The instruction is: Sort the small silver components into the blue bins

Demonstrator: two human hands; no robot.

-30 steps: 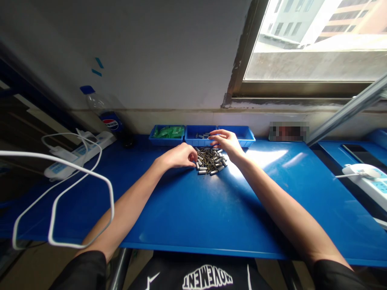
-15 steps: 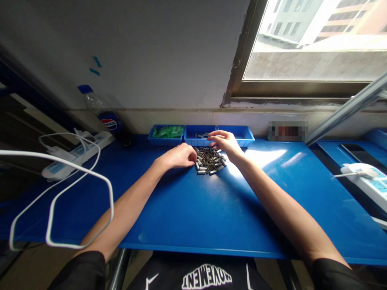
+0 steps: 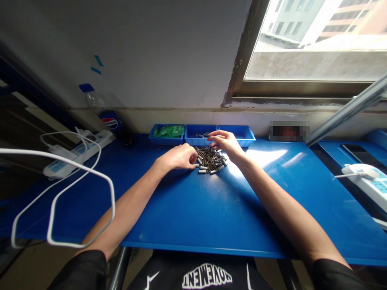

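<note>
While the cable (image 3: 113, 201) is crossing the left forearm (image 3: 136, 197) in view, above the near left corner of the table (image 3: 193, 213), it could be snagging that arm during a pull-back; contact is not showing. The left hand (image 3: 182, 156) is curling at the left side of the pile (image 3: 211, 159), thumb and index drawing a narrow gap; whether they are pinching a piece, I cannot tell. The pile is lying toward the far edge, just in front of the middle bin (image 3: 198, 142). Because pins (image 3: 208, 155) and blocks (image 3: 202, 172) are tangling together, a pinch could be dragging extras or scattering them toward the near edge. The right hand (image 3: 228, 144) is hanging over the middle bin's front rim, fingers loosely parted, no held piece showing; a dipping wrist could be disturbing the pile's right side. Glare to its right could be masking strays.

Counts, left to right:
- Left strip (image 3: 60, 166): one, lying by the left edge.
- Bottle (image 3: 110, 121): one, standing near the far left corner.
- Bins: three, lining the far edge; the left bin (image 3: 166, 141) is holding green packets (image 3: 169, 131), number unclear; the middle, several grey parts (image 3: 201, 135), partly hidden.
- Hands: two.
- Pile: one; pins are overlapping beyond counting, blocks showing at least five.
- Right strip (image 3: 377, 191): one, sitting past the right edge.
</note>
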